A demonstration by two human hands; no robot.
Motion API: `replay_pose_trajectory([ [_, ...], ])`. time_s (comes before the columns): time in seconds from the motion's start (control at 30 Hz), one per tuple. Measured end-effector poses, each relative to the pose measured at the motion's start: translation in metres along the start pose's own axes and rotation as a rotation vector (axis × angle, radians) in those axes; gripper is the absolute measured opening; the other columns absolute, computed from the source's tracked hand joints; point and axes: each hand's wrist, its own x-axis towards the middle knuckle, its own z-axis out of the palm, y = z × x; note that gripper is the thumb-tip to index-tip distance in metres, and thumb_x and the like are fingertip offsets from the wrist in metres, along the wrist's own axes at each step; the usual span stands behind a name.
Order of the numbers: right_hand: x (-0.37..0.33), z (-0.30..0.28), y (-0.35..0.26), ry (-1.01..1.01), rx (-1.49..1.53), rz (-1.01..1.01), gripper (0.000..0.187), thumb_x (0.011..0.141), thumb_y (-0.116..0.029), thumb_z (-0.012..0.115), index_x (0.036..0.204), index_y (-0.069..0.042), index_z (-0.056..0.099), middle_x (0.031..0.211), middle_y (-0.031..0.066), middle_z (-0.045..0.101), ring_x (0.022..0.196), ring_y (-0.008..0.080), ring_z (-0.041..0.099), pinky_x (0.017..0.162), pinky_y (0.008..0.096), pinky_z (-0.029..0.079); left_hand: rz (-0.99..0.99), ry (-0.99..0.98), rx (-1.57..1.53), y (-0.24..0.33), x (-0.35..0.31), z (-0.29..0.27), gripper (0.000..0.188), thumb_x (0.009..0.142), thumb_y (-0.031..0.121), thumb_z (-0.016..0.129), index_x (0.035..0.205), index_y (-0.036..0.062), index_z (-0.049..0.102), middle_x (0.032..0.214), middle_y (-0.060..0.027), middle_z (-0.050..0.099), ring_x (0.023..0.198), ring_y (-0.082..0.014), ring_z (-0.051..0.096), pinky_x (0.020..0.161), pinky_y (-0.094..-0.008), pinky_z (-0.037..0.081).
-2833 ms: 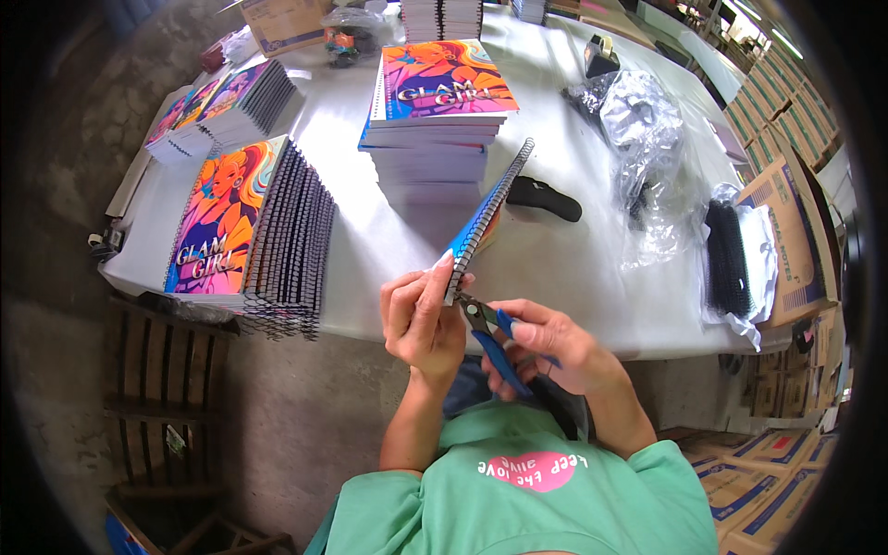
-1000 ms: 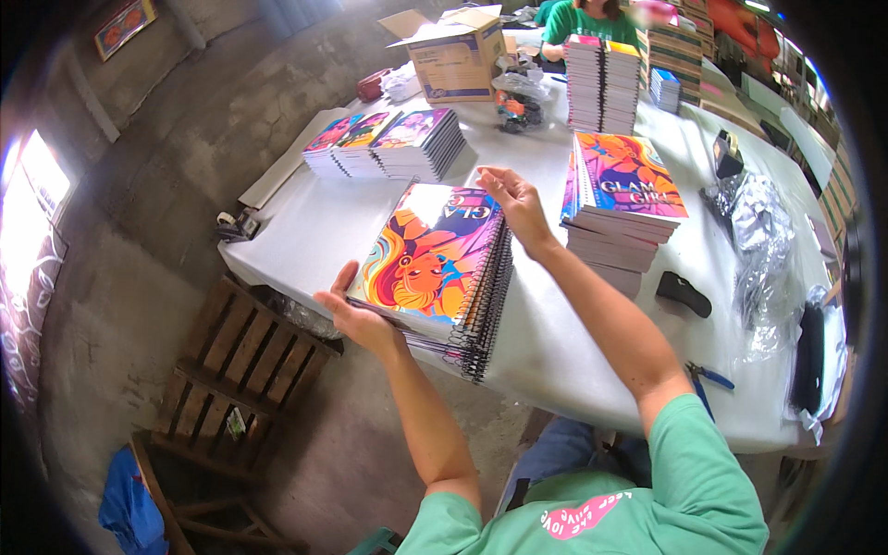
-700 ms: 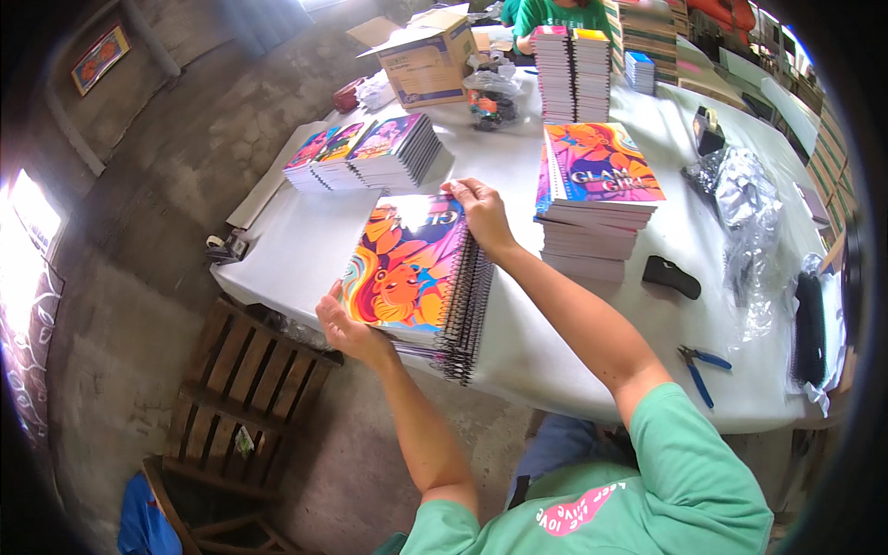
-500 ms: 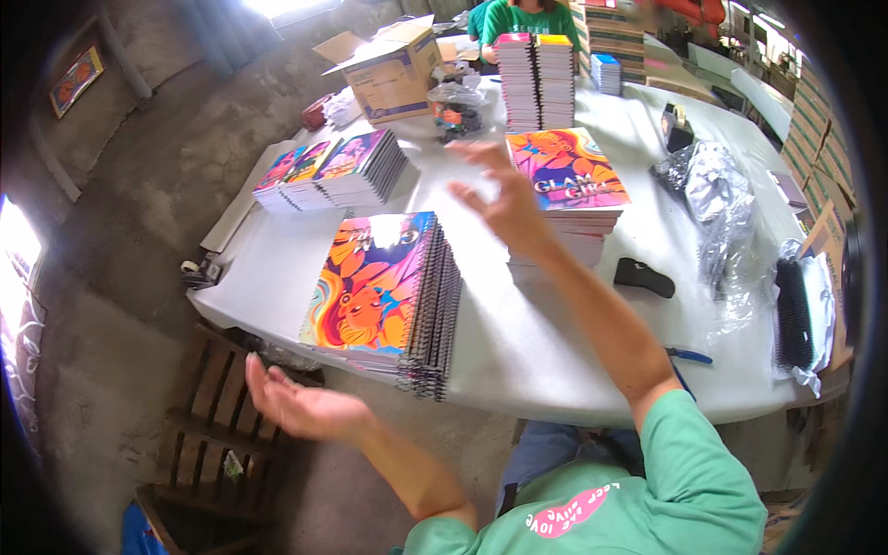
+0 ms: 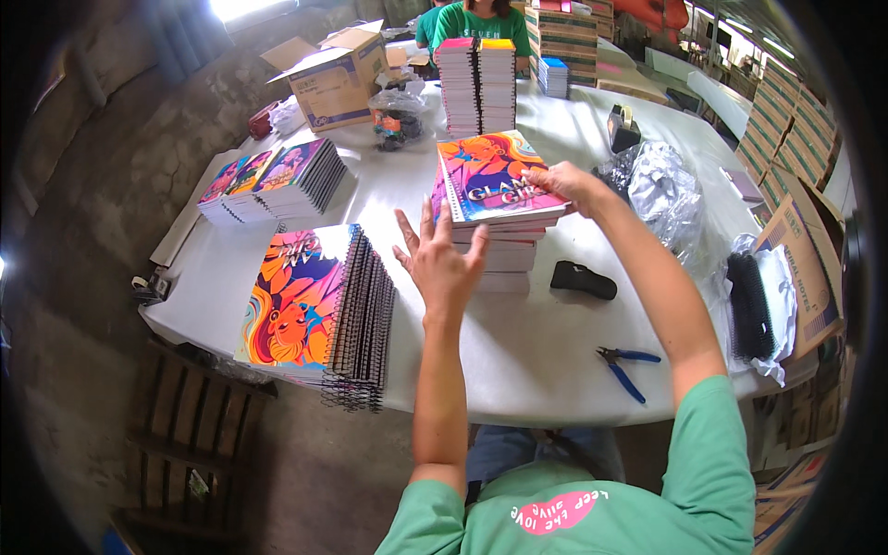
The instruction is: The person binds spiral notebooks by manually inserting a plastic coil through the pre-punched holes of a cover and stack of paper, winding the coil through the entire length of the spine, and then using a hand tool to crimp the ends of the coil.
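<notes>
My right hand point(image 5: 575, 187) grips the right edge of the top notebook point(image 5: 486, 162) on a stack, thumb on the colourful cover. A row of punched holes runs down that notebook's left edge, and no coil shows in it. Fingers spread, my left hand point(image 5: 444, 264) is by the front left corner of the same stack point(image 5: 507, 259) and holds nothing; whether its fingertips touch the pages I cannot tell. Left of it is a pile of spiral-bound notebooks point(image 5: 294, 310) with similar covers, their black coils facing right.
Blue cutting pliers point(image 5: 629, 356) and a black object point(image 5: 584, 279) lie at the right front. Crumpled plastic point(image 5: 661, 199) and black coils point(image 5: 749, 305) are farther right. Smaller notebooks point(image 5: 268, 180), a carton point(image 5: 338, 83) and tall notebook stacks point(image 5: 476, 88) stand farther back, near another person point(image 5: 481, 28).
My left hand has risen from below the table edge to the stack's front left. My right hand has moved to the top notebook's right edge and taken hold. The view has shifted right.
</notes>
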Motion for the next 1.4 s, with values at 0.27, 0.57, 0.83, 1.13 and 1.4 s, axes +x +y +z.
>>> replay_pose_trajectory([
  [0.27, 0.004, -0.024, -0.001, 0.082, 0.164, -0.137, 0.027, 0.078, -0.016, 0.075, 0.087, 0.005, 0.063, 0.073, 0.0080, 0.065, 0.059, 0.0117, 0.060, 0.052, 0.0276, 0.050, 0.167, -0.051, 0.033, 0.014, -0.005, 0.015, 0.079, 0.075, 0.060, 0.061, 0.125, -0.0006, 0.049, 0.133, -0.0134, 0.047, 0.136, -0.0314, 0.026, 0.105, -0.0638, 0.010],
  [0.57, 0.006, -0.018, 0.001, 0.185, 0.375, -0.276, 0.019, 0.075, -0.002, 0.074, 0.085, 0.002, 0.059, 0.074, 0.0096, 0.064, 0.055, 0.0111, 0.057, 0.050, 0.0235, 0.047, 0.201, 0.017, 0.092, 0.016, -0.005, 0.014, 0.070, 0.080, 0.063, 0.053, 0.121, 0.0061, 0.057, 0.125, -0.0085, 0.056, 0.134, -0.0305, 0.032, 0.100, -0.0701, -0.001],
  [0.83, -0.073, -0.051, 0.014, 0.521, 0.592, -0.602, 0.035, 0.076, -0.006, 0.074, 0.103, 0.000, 0.052, 0.089, 0.0098, 0.066, 0.071, 0.0134, 0.063, 0.056, 0.0240, 0.052, 0.131, -0.097, -0.048, 0.034, 0.001, -0.013, 0.072, 0.087, 0.058, 0.049, 0.130, -0.0001, 0.047, 0.134, -0.0164, 0.048, 0.135, -0.0320, 0.028, 0.107, -0.0589, 0.011],
  [1.13, -0.215, 0.045, 0.080, 0.359, 0.889, -0.844, 0.081, 0.065, -0.003, 0.081, 0.131, -0.002, 0.036, 0.122, 0.0166, 0.055, 0.116, 0.0209, 0.051, 0.096, 0.0371, 0.043, 0.149, -0.340, -0.457, 0.062, -0.038, -0.104, 0.018, 0.082, 0.002, 0.063, 0.100, 0.0037, 0.061, 0.082, -0.0128, 0.066, 0.073, -0.0200, 0.066, 0.066, -0.0285, 0.050],
  [1.4, -0.208, 0.068, 0.131, 0.050, 0.399, -0.413, 0.066, 0.066, 0.009, 0.068, 0.125, -0.006, 0.044, 0.092, 0.0046, 0.061, 0.087, 0.0094, 0.059, 0.082, 0.0269, 0.048, 0.513, -0.438, -0.005, 0.074, -0.104, -0.056, 0.017, 0.081, 0.022, 0.063, 0.092, 0.0113, 0.056, 0.091, -0.0023, 0.056, 0.088, -0.0203, 0.056, 0.081, -0.0367, 0.037],
])
